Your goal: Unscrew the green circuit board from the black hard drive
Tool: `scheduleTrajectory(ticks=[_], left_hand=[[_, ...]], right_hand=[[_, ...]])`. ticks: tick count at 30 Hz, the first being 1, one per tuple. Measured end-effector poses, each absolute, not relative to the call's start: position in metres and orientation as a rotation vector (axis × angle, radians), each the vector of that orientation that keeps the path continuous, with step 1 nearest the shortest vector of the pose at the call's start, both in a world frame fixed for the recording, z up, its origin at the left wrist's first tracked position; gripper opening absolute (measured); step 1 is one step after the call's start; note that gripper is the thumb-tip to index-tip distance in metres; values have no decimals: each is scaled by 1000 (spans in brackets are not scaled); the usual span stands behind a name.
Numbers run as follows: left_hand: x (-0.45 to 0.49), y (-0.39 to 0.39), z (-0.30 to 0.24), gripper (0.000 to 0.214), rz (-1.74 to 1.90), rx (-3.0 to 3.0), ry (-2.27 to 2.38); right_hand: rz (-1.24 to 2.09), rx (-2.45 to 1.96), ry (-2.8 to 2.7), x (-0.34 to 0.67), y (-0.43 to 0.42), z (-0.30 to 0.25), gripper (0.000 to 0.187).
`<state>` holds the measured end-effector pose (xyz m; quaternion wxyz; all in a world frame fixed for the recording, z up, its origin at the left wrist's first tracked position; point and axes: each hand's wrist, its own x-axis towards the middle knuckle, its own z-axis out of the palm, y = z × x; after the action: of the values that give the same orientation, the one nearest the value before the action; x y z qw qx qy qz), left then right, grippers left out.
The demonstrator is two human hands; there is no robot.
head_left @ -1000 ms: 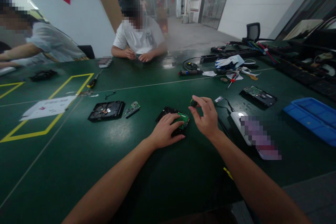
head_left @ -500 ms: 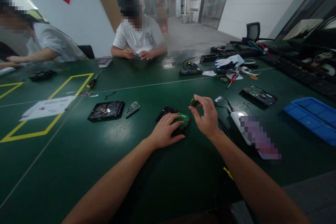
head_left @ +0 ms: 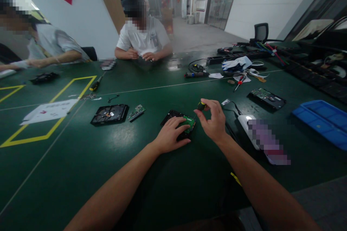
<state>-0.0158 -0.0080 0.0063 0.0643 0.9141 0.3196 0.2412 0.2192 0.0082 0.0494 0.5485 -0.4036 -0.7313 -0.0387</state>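
A hard drive (head_left: 168, 116) with a green circuit board (head_left: 191, 122) facing up lies on the table. My left hand (head_left: 173, 133) rests across it, fingers spread over the board and thumb by the near edge, covering much of the drive. Pinched between the thumb and fingers of my right hand (head_left: 214, 119) is a screwdriver with a yellow and black handle (head_left: 201, 105). It stands nearly upright, and its thin shaft points down at the board's right end. Whether the tip touches a screw is too small to tell.
Left of the drive lie another hard drive (head_left: 110, 114) and a loose circuit board (head_left: 137, 112). To the right are a white device (head_left: 248, 126) with a cable, a third drive (head_left: 267, 99) and a blue tray (head_left: 322, 121). Two people sit across the table (head_left: 121, 173).
Both my hands and the drive stay almost where they were; the screwdriver handle has shifted very slightly. At the far left, the other person's arm has moved.
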Motion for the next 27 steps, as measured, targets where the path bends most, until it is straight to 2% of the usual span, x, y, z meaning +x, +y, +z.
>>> scheduleTrajectory(ticks=[8, 12, 21, 27], left_hand=[[-17, -7, 4, 57, 746, 2753, 959], [-17, -8, 4, 57, 759, 2742, 953], [-16, -9, 7, 58, 722, 2762, 975], [-16, -9, 8, 57, 725, 2745, 968]], right_hand=[[75, -954, -1797, 218, 10, 41, 64], [107, -932, -1795, 219, 10, 41, 62], [-75, -958, -1754, 218, 7, 50, 48], [-8, -962, -1788, 218, 8, 47, 54]])
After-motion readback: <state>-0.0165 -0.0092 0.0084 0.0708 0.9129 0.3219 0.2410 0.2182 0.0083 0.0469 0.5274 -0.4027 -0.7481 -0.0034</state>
